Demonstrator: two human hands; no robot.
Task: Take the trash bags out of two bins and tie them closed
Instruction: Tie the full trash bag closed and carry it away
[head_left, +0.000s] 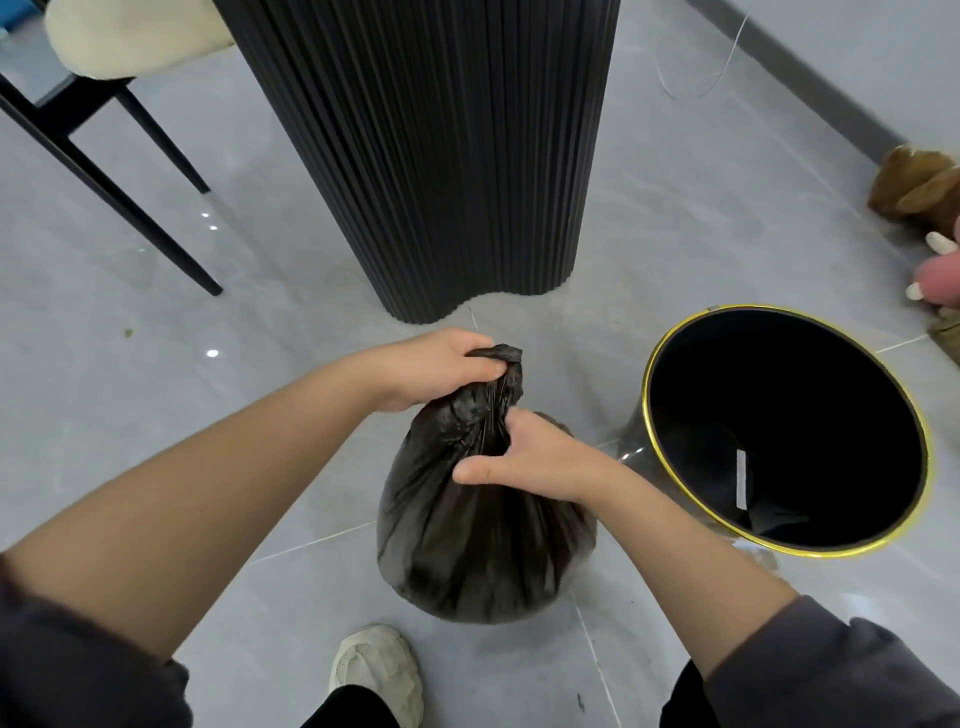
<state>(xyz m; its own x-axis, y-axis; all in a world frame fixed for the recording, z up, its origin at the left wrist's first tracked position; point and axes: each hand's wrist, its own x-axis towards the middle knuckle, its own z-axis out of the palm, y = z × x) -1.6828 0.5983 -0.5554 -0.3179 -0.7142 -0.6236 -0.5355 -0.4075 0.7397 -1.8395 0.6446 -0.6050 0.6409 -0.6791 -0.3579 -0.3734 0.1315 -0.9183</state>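
- Left hand (441, 371) grips the bunched top of the trash bag (478, 551), fingers curled over the tuft of plastic.
- Right hand (524, 457) is wrapped round the gathered neck just below, thumb lying across the near side. Both hands hold the bag; neither is free.
- The bag is out of its bin and sits full and rounded on the tiled floor (208, 441), between my view of the person's shoe (379, 670) and a black fluted column (415, 156).
- The bin (779, 374), black with a gold rim, stands just right of the bag with no liner. A pale strip (742, 480) lies inside it; I can't tell what it is.
- My read: the step in hand is tying the first bag. The neck is gathered and twisted.
- Next move, as I judge it: keep the lower grip tight so the neck doesn't open, then loop the top through and pull it down hard. Slack above the right hand looks short, so the knot may be tight to form.
- Hidden: the fingers cover the neck, so I can't see whether a knot has begun.
- No second bin in view.
- Cut off: a chair (119, 36) at upper left and brown plush things (919, 197) at the right edge.
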